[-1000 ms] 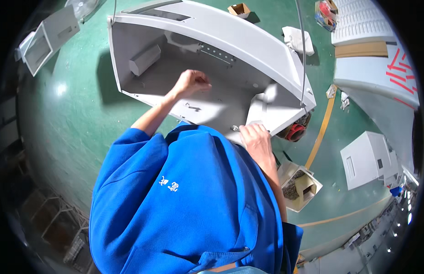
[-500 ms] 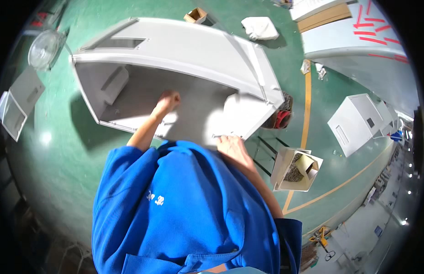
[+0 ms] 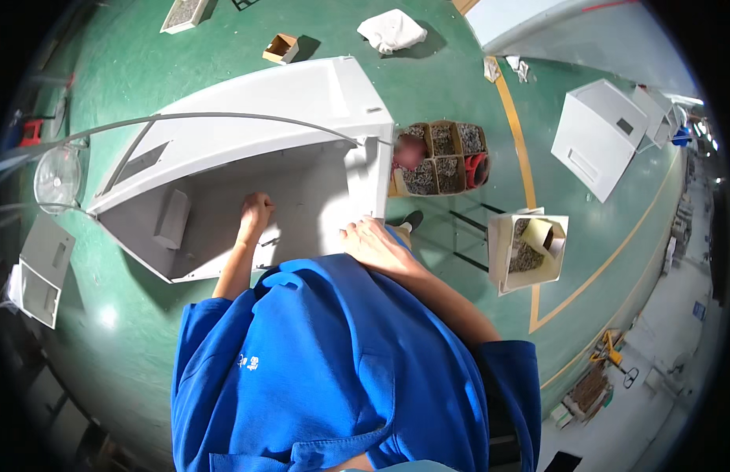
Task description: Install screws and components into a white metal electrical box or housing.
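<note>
L hand (image 3: 255, 214) curled inside white sheet-metal cabinet shell (image 3: 247, 126), centre frame, grip contents can't tell. R hand (image 3: 370, 238) flat, open on shell edge. Risk: shell shifts, sharp edge cuts palm.

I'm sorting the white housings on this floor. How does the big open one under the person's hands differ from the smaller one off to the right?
The big white cabinet shell lies with its open side up, showing its inside; the smaller white box looks closed. The shell is much larger in view. The left hand rests inside the shell and the right hand on its edge; nobody touches the box. Both are white and sit on the green floor.
</note>
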`<control>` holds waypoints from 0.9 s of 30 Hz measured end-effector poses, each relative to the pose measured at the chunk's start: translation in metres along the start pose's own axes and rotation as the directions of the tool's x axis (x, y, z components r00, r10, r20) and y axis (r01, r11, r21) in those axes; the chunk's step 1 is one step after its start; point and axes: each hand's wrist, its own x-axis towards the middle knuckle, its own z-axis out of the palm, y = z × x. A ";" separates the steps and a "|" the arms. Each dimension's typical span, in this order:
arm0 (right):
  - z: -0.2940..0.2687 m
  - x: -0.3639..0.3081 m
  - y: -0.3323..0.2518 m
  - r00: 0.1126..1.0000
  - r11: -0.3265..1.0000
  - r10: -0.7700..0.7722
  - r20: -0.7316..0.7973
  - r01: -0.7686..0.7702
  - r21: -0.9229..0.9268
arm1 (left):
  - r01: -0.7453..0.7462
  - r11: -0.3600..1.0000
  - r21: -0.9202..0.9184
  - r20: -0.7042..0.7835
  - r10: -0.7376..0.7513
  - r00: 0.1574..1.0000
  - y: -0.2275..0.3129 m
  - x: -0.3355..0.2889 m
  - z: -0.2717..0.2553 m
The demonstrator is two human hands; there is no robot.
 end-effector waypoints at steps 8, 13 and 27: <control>-0.019 0.012 0.012 0.951 0.939 -0.127 -0.281 0.207 0.276 | -0.048 0.976 0.211 0.002 0.049 0.999 -0.022 0.006 -0.008; -0.012 -0.021 0.029 0.905 0.793 0.180 -0.387 0.099 0.602 | 0.014 1.000 -0.013 0.012 -0.014 1.000 0.064 0.015 -0.031; 0.080 -0.120 0.080 0.775 0.523 0.625 0.100 -0.510 0.683 | -0.162 0.981 -0.105 -0.111 0.150 0.982 0.201 -0.001 -0.064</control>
